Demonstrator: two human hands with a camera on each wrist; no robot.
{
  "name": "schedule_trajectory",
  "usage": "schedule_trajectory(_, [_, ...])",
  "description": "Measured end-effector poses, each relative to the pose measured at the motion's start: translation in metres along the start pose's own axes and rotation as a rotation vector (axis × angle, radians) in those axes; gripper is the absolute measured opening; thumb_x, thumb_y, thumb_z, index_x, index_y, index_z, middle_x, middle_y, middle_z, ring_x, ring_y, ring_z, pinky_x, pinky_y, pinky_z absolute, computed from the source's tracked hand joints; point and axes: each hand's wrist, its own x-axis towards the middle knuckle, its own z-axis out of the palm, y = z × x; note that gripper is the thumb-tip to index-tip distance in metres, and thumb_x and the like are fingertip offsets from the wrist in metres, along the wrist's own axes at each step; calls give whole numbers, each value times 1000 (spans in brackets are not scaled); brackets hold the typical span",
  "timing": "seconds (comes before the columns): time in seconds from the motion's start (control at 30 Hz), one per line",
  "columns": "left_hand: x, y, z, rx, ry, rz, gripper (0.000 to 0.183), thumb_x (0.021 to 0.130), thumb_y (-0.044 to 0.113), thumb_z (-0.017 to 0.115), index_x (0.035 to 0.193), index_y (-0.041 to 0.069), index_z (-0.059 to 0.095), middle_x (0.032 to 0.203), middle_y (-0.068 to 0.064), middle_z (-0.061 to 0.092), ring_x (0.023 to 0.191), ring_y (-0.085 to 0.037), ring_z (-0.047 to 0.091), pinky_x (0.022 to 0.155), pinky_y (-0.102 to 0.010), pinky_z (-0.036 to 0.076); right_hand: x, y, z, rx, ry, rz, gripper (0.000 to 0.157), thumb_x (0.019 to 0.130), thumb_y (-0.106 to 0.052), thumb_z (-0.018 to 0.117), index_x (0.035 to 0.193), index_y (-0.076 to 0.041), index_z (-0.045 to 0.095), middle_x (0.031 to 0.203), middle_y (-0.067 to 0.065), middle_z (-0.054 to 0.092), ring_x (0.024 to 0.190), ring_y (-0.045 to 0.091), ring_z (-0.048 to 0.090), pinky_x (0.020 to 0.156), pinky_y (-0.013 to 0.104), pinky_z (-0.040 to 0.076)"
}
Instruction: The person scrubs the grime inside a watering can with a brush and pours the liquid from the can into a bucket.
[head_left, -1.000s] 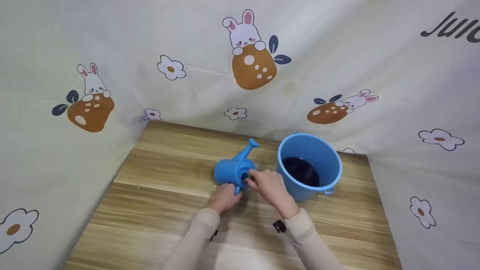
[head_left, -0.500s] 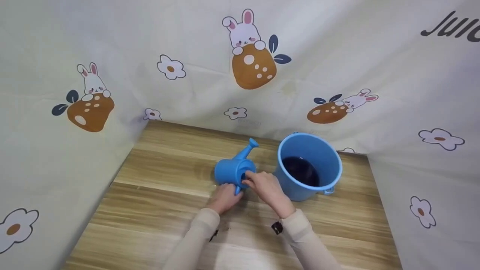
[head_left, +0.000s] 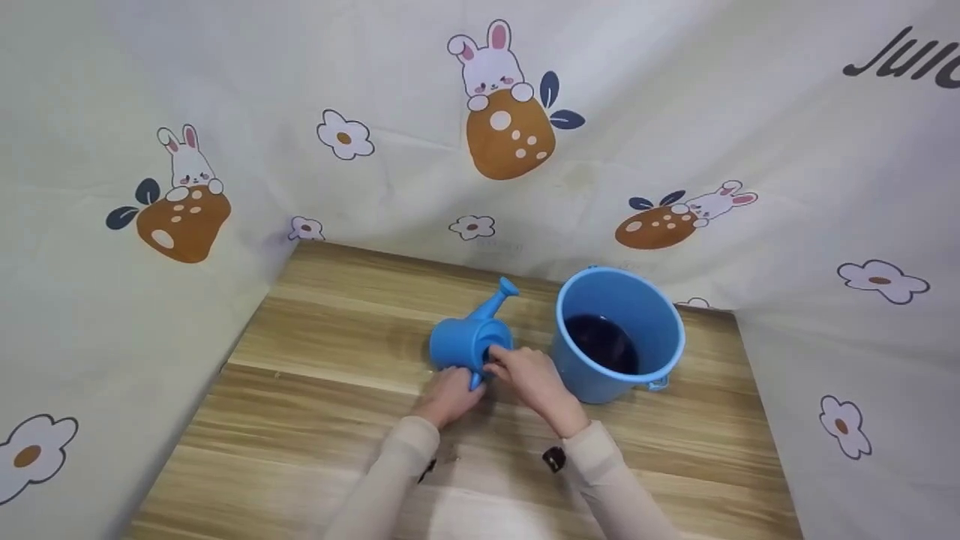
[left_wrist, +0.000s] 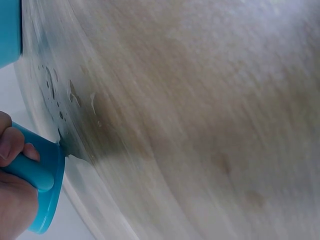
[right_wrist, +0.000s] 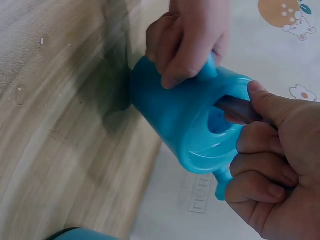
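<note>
A blue watering can with a long spout stands on the wooden table. My left hand grips its handle; in the left wrist view the fingers of the left hand curl round that handle. My right hand is at the top opening of the can. In the right wrist view, the thumb and fingers of the right hand pinch a flat, dark brownish-grey strip that reaches into the opening. Its far end is hidden inside, and its kind cannot be told.
Close by on the right stands a blue bucket holding dark liquid. Water drops lie on the wooden tabletop. A patterned sheet encloses the table at the back and both sides.
My right hand has shifted slightly left and down at the can's opening. The left hand, watering can and bucket stay where they were.
</note>
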Motion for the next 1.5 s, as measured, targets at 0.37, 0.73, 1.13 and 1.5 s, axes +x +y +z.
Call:
schedule_trajectory(0.37, [1,-2,1,33,26,15,38,91,30,59,62,19,38,62,4,37,58,-15,41,55,-31,35,-6,3,-23,56,3,-12,25,96,-32,62,80,-17,50,61,-9,34,51,6,37,53,23,34])
schedule_trajectory(0.73, [2,1,-2,12,55,11,36,89,29,58,62,19,37,62,5,36,57,-14,40,53,-31,34,-12,0,-22,-1,105,155,22,99,-32,58,91,-12,57,62,1,55,50,15,49,48,32,41])
schedule_trajectory(1.13, [3,0,-8,-51,24,-45,35,94,30,55,64,18,40,62,4,42,55,-14,44,51,-29,36,-13,-16,-31,-175,219,102,24,98,-32,60,87,-10,56,55,4,52,43,17,44,41,31,34])
schedule_trajectory(1.5, [4,1,-8,-44,12,-92,33,93,33,55,67,18,41,69,2,45,61,-16,46,54,-32,38,-24,-21,-45,-211,272,101,26,96,-30,63,83,-10,54,54,4,49,43,17,45,40,29,32])
